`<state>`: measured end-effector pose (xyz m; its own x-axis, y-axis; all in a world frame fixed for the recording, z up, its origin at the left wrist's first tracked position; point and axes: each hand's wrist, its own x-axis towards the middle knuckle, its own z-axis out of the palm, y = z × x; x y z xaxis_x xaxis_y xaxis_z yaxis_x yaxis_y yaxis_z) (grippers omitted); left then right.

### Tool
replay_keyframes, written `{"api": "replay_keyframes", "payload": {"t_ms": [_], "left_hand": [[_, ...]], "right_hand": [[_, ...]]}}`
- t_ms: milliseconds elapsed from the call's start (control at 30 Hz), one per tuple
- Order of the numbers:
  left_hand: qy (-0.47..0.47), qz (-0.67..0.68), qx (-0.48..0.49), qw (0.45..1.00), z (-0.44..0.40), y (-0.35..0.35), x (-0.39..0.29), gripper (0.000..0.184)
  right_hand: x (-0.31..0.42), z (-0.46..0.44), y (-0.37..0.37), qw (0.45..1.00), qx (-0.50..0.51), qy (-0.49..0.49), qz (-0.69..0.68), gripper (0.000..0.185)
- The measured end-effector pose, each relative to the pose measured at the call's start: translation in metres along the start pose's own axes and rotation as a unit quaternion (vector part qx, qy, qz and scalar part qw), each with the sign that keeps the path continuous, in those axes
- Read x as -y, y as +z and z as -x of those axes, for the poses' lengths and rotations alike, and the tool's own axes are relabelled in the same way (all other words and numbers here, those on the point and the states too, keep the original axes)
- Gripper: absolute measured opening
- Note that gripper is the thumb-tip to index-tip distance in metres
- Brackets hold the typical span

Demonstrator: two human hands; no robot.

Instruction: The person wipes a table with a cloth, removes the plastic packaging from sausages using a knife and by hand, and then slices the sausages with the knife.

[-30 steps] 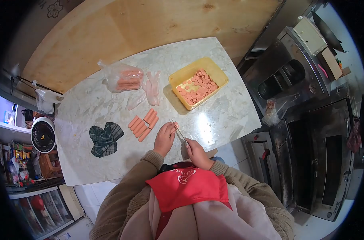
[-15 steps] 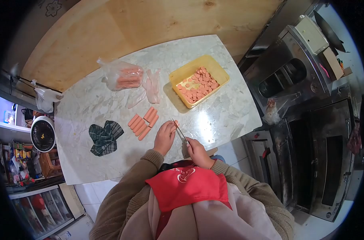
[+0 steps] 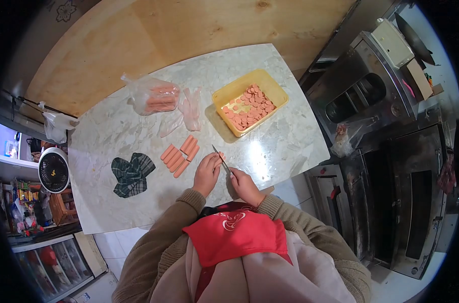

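My right hand [image 3: 245, 186] grips a knife [image 3: 221, 158] by its handle, the blade pointing away and to the left. Under my left hand [image 3: 206, 174] is a sausage [image 3: 221, 155], mostly hidden by the fingers, with its pink end showing against the blade. Several whole sausages [image 3: 175, 160] lie side by side on the table just left of my left hand. Beyond my hands stands a yellow plastic container [image 3: 216, 96] with many round sausage slices [image 3: 249, 116] in it.
On the marbled table [image 3: 103, 212] lie a dark checked cloth [image 3: 132, 174], a clear bag of sausages [image 3: 161, 96] and an opened plastic wrapper [image 3: 191, 111]. A white fan [image 3: 54, 170] stands at the left; a metal oven [image 3: 365, 91] is at the right.
My right hand and the knife have shifted slightly away from me and to the left, across the sausage end. My left hand stays nearly in place.
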<state>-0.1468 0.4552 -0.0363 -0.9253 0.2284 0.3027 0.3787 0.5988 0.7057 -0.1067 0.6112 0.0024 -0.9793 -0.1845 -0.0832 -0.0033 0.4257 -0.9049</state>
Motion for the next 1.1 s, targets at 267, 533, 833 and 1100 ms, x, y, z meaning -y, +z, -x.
{"api": "replay_keyframes", "payload": {"t_ms": [267, 533, 833, 1100], "left_hand": [[0.004, 0.011, -0.004, 1.0, -0.001, -0.003, -0.004, 0.03], [0.002, 0.011, -0.003, 1.0, 0.0, -0.002, -0.001, 0.03], [-0.005, 0.013, -0.005, 1.0, 0.0, -0.004, -0.004, 0.03], [0.004, 0.007, -0.011, 1.0, 0.0, -0.004, -0.004, 0.029]], "right_hand": [[-0.009, 0.014, -0.001, 1.0, 0.0, -0.005, 0.027, 0.029], [0.0, 0.027, -0.01, 1.0, 0.006, 0.004, 0.02, 0.029], [-0.001, 0.022, -0.007, 1.0, -0.002, -0.007, 0.001, 0.028], [-0.01, 0.008, 0.006, 0.999, -0.02, -0.016, 0.019, 0.028]]}}
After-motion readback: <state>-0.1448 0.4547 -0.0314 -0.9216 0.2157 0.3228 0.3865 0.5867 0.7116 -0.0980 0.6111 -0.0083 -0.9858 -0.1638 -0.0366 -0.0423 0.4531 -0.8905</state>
